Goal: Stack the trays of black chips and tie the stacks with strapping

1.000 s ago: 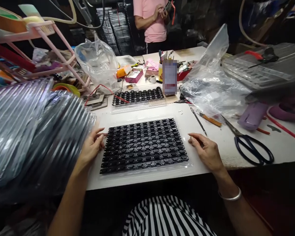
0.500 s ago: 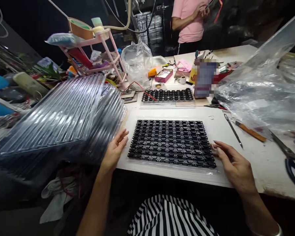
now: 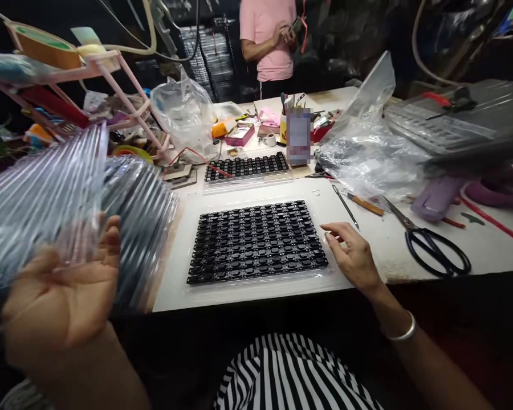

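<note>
The left hand (image 3: 64,302) was held palm up, fingers half curled at the near corner of a clear, ribbed plastic tray (image 3: 60,188) — whether it was gripped could not be told. The right hand (image 3: 353,256) was held loosely open beside studded black strips (image 3: 256,242), laid in rows in a shallow clear tray (image 3: 299,275) on the white table (image 3: 376,245). The ribbed tray seemed best handled level, by its rim.

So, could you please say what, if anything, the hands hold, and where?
The left hand seems to hold a clear ribbed tray by its near corner, though blur leaves this uncertain; the right hand holds nothing visible.
</note>
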Demonstrator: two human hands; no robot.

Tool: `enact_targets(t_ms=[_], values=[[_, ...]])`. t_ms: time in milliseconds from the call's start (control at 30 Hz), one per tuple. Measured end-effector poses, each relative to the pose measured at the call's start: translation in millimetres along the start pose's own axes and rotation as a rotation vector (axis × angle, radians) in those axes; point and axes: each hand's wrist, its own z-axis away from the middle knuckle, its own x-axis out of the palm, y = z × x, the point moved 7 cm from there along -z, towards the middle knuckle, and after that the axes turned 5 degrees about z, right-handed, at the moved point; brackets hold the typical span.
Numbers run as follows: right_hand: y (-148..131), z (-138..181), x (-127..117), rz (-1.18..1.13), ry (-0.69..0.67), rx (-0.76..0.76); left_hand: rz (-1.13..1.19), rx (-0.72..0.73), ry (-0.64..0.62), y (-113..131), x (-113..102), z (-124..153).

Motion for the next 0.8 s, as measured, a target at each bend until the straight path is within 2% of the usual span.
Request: enact_targets(t_ms=[67, 133, 233, 300, 367, 467, 800], values=[[-25, -14, 1, 0.022, -0.026, -0.122, 0.137, 0.027, 0.126, -1, 0, 5], [-55, -31, 16, 0.028, -0.109, -0.287, 0.224, 0.001, 0.192, -9, 2, 11], [-96, -52, 60, 0.077, -0.305, -0.516, 0.208, -0.029, 0.181, -21, 2, 22], [-112, -61, 95, 0.156, -0.43, -0.596, 0.178, -0.015, 0.157, -26, -1, 30], [-119, -66, 126, 0.26, -0.526, -0.63, 0.173, 0.021, 0.153, -28, -7, 39], [-129, -69, 159, 0.369, -0.608, -0.659, 0.168, 0.077, 0.171, -30, -16, 48], [-170, -86, 229, 0.581, -0.679, -0.755, 0.164, 0.085, 0.199, -39, -31, 55]])
